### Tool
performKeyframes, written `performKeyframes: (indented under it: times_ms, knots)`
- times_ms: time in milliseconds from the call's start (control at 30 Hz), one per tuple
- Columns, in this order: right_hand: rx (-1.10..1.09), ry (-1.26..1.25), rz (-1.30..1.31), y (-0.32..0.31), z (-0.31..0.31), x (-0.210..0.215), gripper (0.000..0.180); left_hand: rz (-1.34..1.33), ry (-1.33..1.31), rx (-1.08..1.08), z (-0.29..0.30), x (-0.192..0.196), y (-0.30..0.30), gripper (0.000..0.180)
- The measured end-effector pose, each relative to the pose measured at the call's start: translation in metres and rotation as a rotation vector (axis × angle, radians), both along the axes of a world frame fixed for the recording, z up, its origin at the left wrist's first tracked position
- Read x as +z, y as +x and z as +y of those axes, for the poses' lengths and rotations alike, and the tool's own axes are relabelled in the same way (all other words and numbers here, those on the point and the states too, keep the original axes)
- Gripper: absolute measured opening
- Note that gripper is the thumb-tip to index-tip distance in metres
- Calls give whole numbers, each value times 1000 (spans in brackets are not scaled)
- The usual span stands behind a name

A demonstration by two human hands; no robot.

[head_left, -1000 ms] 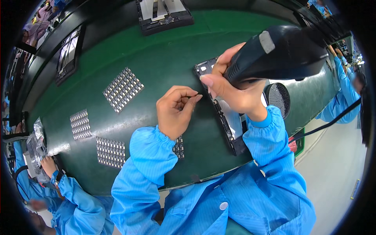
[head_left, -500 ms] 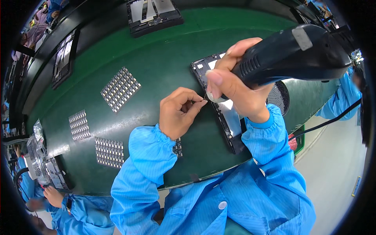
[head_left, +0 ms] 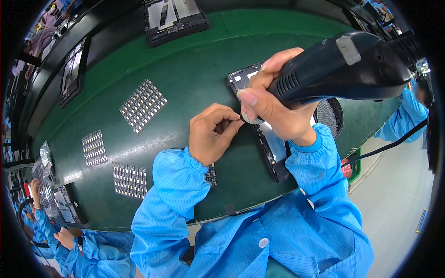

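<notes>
Two hands work at the left edge of the black device frame (head_left: 271, 148) lying on the green mat (head_left: 194, 69). My right hand (head_left: 273, 109) is wrapped tight around the grip of the black electric screwdriver (head_left: 343, 69), its tip pressed down at the frame edge. My left hand (head_left: 213, 134) is pinched narrow, thumb and forefinger closed beside the tip; whether they hold a small part I cannot tell. Compared with half a second ago, the screwdriver body has tilted further right and now fills more of the view, hiding most of the frame's upper part; my left hand stays at the same spot. Three grids of small parts (head_left: 142, 104) lie to the left, well apart from the frame. A round black mesh disc (head_left: 330, 116) sits just right of the frame. A second tray (head_left: 174, 18) rests at the far edge.
</notes>
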State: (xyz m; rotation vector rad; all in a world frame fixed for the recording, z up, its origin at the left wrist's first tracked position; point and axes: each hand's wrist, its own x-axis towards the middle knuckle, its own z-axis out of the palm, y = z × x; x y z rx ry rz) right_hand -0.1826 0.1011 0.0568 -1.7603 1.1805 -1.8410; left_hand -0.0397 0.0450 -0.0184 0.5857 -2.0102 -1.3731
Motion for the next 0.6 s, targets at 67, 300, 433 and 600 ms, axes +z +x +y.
performKeyframes:
  times_ms: [67,300,433,600]
  knots:
    - [8,0,-11,1,0,0,39,2,1,1,0,-1,0,12]
    - [4,-12,8,3,-1,-2,40,24,15,3,0,-2,1,12]
    - [10,-11,18,2,0,-1,40,54,-27,-13,-1,-4,1,14]
    - [15,2,-78,2,1,2,39,40,101,-27,-2,1,2,21]
